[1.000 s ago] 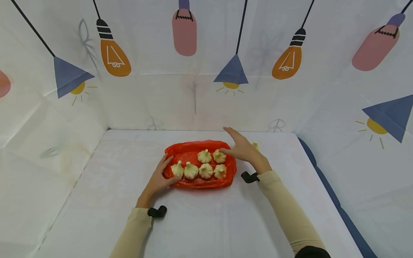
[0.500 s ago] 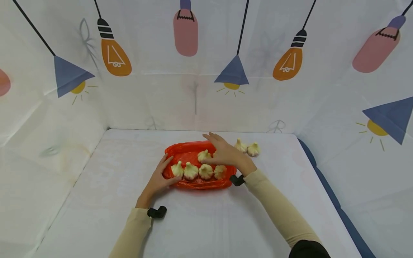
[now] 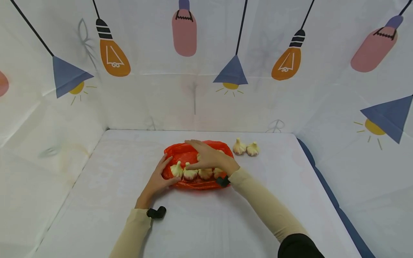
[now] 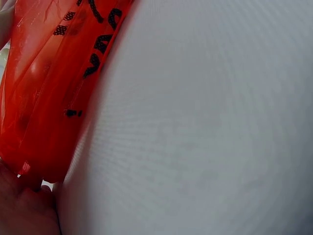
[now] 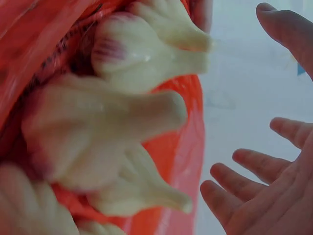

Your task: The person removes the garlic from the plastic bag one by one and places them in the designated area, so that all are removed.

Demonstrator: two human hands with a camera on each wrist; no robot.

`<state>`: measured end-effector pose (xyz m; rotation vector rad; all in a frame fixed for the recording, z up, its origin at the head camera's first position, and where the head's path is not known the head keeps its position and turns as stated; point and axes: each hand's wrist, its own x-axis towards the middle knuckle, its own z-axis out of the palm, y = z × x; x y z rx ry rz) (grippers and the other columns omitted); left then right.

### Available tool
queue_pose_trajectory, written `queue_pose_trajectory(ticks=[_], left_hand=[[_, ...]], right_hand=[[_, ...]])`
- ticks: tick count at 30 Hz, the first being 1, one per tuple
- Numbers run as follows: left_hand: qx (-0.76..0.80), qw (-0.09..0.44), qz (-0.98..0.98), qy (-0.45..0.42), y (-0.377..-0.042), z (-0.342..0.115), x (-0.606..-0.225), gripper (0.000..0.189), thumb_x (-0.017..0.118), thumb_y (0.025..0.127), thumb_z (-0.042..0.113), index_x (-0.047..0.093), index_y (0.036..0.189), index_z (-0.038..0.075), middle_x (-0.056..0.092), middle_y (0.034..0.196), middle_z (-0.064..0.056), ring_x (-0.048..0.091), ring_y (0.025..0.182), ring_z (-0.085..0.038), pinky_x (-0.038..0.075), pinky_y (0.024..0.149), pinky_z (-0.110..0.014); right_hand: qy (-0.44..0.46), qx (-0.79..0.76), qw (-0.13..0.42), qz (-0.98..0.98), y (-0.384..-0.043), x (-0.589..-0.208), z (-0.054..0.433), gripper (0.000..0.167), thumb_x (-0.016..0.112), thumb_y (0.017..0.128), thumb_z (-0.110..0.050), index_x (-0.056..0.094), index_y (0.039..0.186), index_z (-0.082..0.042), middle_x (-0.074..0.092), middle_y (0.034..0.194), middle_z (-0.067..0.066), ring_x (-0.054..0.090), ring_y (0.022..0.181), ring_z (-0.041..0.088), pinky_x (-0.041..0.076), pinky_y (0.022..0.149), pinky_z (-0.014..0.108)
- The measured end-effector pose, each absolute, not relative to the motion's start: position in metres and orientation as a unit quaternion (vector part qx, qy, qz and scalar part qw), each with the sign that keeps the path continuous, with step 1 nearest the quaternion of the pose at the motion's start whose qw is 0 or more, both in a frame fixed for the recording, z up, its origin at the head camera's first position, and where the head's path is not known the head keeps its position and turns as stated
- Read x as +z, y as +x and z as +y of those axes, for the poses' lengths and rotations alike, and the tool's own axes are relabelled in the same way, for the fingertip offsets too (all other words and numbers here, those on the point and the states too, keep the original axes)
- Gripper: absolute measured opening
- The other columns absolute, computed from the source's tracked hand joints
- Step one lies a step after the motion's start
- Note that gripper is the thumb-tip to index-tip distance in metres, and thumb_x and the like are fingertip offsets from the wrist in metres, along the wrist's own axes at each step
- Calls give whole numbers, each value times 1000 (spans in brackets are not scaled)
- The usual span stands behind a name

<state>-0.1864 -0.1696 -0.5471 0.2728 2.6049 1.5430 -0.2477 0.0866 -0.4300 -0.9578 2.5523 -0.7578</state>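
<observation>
A red plastic bag (image 3: 196,185), spread like a shallow tray, lies on the white table with several garlic bulbs (image 3: 176,169) inside. My left hand (image 3: 159,179) grips the bag's left end, fingers over the far side and thumb at the near corner. In the left wrist view, black print shows on the red plastic (image 4: 54,93). My right hand (image 3: 208,157) is over the bag, fingers spread and nothing in them, hiding some bulbs. Seen from the right wrist, the pale bulbs (image 5: 93,127) have purple streaks and thick stems, with the spread fingers (image 5: 239,181) beside them.
Two garlic bulbs (image 3: 239,147) sit on the table just past the bag's far right corner. The white table (image 3: 190,222) meets a wall cloth (image 3: 155,104) printed with lamps at the back. Blue fabric (image 3: 326,190) runs along the right edge.
My right hand has moved left from the bag's far right corner to over its middle, uncovering the two bulbs on the table. The left hand stays at the bag's left end.
</observation>
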Motion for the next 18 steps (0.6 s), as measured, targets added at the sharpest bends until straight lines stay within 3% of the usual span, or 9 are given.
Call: queue_pose_trajectory(ticks=[7, 18], left_hand=[[512, 48, 852, 96, -186, -170, -548, 100, 83, 83, 43, 29, 163, 16, 6, 175, -8, 9, 159, -43, 17, 121, -72], [517, 40, 850, 97, -186, -172, -550, 99, 84, 83, 41, 31, 163, 17, 8, 175, -5, 10, 159, -42, 19, 121, -71]], right_hand=[[-331, -335, 179, 864, -257, -455, 74, 97, 77, 87, -50, 29, 163, -16, 36, 166, 7, 39, 150, 34, 42, 115, 59], [-303, -345, 213, 862, -261, -466, 63, 91, 79, 86, -52, 35, 161, -23, 40, 164, 4, 43, 147, 32, 39, 116, 62]])
